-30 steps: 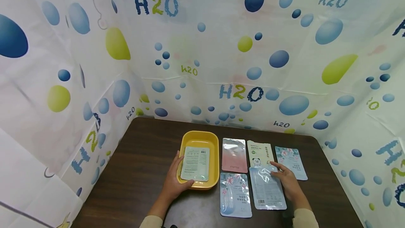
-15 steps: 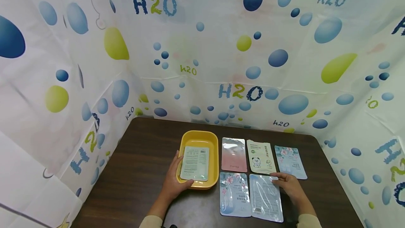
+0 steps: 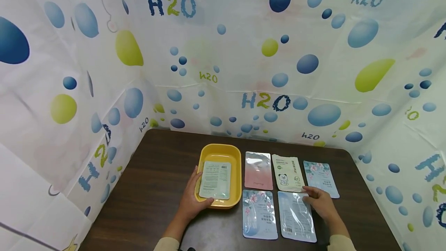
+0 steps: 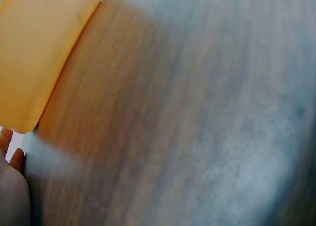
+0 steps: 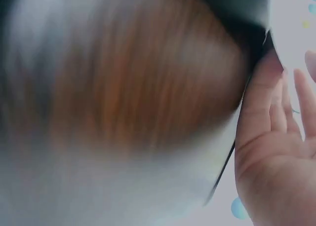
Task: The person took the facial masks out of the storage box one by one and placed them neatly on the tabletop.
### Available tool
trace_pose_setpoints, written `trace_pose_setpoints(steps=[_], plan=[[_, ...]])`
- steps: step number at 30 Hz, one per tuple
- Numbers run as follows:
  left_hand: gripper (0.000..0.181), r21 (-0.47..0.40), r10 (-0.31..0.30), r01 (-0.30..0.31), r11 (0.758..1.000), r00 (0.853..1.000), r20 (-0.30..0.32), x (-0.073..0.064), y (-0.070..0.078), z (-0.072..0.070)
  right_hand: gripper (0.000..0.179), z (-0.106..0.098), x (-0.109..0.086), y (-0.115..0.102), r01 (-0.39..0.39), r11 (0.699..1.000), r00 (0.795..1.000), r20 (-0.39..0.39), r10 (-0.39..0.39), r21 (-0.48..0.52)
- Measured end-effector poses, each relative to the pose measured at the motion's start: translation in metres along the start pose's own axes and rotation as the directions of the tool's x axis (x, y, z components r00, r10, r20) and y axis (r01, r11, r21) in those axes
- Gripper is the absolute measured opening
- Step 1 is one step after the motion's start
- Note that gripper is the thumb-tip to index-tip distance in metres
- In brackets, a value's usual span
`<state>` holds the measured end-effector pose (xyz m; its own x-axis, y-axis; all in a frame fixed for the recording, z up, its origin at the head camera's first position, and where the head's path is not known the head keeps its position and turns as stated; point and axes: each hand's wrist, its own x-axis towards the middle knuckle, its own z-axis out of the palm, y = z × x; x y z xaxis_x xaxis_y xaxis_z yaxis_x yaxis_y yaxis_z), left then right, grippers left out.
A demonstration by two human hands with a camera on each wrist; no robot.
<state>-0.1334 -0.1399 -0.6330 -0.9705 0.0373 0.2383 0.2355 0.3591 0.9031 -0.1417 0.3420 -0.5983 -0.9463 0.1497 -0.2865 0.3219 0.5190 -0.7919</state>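
Observation:
In the head view, my left hand point(image 3: 192, 196) grips the yellow tray point(image 3: 238, 177), thumb over its front rim and fingers along its left side. A pale green face mask packet point(image 3: 215, 180) lies inside that tray. My right hand point(image 3: 321, 203) pinches the top right corner of a silver-blue face mask packet point(image 3: 296, 218), text side up, low over the front of the table. Left of it lies a blue floral packet point(image 3: 259, 214). The left wrist view catches the tray's outer wall point(image 4: 44, 53); in the right wrist view the palm point(image 5: 276, 161) fills the right side.
Behind the front packets lie a pink-silver packet point(image 3: 258, 171), a cream packet with a bear point(image 3: 287, 173) and another blue floral packet point(image 3: 321, 179). They rest on a dark wooden table point(image 3: 153, 189). A patterned curtain point(image 3: 223, 49) encloses its back and sides.
My right hand has drawn the silver-blue packet toward me, off the bear packet it overlapped, then slightly rightward beside the floral one. My left hand and the tray have stayed put.

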Motion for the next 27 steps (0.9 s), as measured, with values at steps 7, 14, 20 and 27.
trace_pose_setpoints(steps=[7,14,20,27], plan=[[0.103,0.007,0.012,-0.011,1.0,1.0,-0.006,0.0,0.0,0.0,0.048,-0.002,-0.006,0.003,-0.059,0.966,0.997,-0.034,0.07,0.25],[0.103,-0.01,0.009,-0.009,1.0,1.0,-0.001,-0.001,0.001,-0.001,0.051,-0.003,-0.008,0.003,-0.05,0.966,0.997,-0.046,0.064,0.252],[0.103,-0.013,0.01,-0.01,1.0,1.0,-0.002,0.0,0.002,-0.001,0.044,-0.003,-0.01,0.001,-0.013,0.963,0.993,-0.113,0.045,0.269],[0.103,-0.007,-0.006,0.006,1.0,1.0,0.004,-0.001,0.003,-0.001,0.045,-0.004,-0.013,-0.01,0.087,0.878,0.975,-0.219,0.021,0.471]])
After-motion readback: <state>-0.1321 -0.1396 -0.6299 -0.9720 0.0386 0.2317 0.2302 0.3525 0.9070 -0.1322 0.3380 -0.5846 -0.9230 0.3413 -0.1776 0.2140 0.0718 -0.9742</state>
